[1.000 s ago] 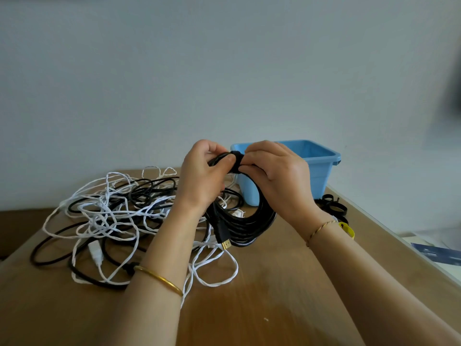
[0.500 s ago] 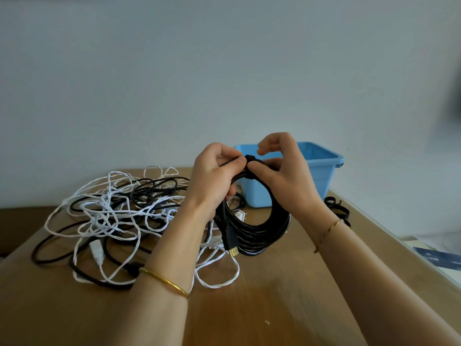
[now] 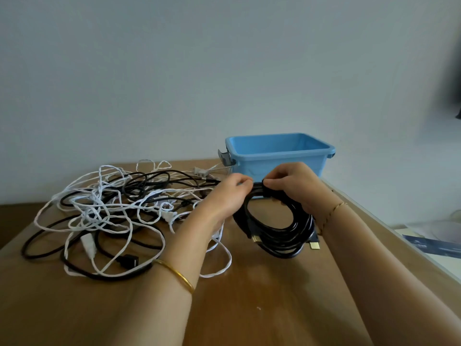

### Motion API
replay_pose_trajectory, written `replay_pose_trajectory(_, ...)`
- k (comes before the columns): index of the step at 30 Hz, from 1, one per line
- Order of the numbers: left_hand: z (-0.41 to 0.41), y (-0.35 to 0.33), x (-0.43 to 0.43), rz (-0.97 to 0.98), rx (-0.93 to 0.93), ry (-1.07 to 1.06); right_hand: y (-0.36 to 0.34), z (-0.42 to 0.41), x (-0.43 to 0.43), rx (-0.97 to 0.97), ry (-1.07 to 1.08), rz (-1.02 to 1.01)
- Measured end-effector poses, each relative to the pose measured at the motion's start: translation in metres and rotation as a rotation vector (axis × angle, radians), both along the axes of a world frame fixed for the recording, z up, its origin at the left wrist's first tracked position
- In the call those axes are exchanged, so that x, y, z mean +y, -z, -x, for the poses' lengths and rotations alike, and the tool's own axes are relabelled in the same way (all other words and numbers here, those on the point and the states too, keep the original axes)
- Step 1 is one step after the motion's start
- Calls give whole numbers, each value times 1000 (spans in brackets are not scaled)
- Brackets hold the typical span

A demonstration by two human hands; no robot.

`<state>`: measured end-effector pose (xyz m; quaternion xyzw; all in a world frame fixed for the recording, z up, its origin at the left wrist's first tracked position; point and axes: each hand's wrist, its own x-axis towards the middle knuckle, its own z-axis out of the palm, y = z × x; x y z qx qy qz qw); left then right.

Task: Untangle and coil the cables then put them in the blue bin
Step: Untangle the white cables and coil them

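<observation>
Our black coil (image 3: 277,231) hangs at centre frame, just before the blue bin (image 3: 279,151). Left hand (image 3: 224,198) and right hand (image 3: 291,186) pinch its top. If either pinch slackens, we risk loops springing apart.

A black coiled cable (image 3: 279,236) has gold-coloured plugs (image 3: 314,245). The bin (image 3: 279,156) is light blue. White and black tangled cables (image 3: 107,216) lie on a brown wood-grain tabletop (image 3: 249,295).

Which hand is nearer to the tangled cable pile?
Left. The left hand overlaps the pile at its right edge; the right hand is farther right, gripping the black coil.
</observation>
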<state>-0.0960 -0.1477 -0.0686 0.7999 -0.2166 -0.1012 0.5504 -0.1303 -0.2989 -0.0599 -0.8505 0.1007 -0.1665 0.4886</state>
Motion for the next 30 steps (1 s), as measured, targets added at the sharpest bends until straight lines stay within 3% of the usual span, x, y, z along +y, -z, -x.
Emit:
replay_pose_trajectory(3, -6, -5, 11, 29, -97, -151, 14, -6, -12, 81, 62, 45)
replay_pose_trajectory(7, -16, -19, 33, 128, -159, -314, 28, -15, -22, 164, 173, 337)
replay_pose_trajectory(12, -21, -20, 55, -86, -172, -261, 36, -17, -5, 319, 276, 694)
replay_pose_trajectory(16, -17, -28, 65, -302, -225, -188, 23, -11, 14, 178, 294, 889)
replay_pose_trajectory(18, -14, -35, 71, -520, -258, -115, 14, -11, 33, 40, 189, 749)
replay_pose_trajectory(20, -10, -40, 79, -721, -265, -43, 9, -9, 59, 38, -10, 537)
replay_pose_trajectory(24, 6, -21, 92, -925, -195, 83, 19, -8, 86, 134, -209, 606)
replay_pose_trajectory(25, 9, -13, 93, -945, -170, 100, 17, -7, 87, 95, -223, 507)
replay_pose_trajectory(28, 16, 4, 92, -865, -169, 20, 3, 4, 86, -30, -276, -179)
replay_pose_trajectory(30, 15, 5, 96, -765, -251, -97, -9, 11, 86, -149, -333, -508)
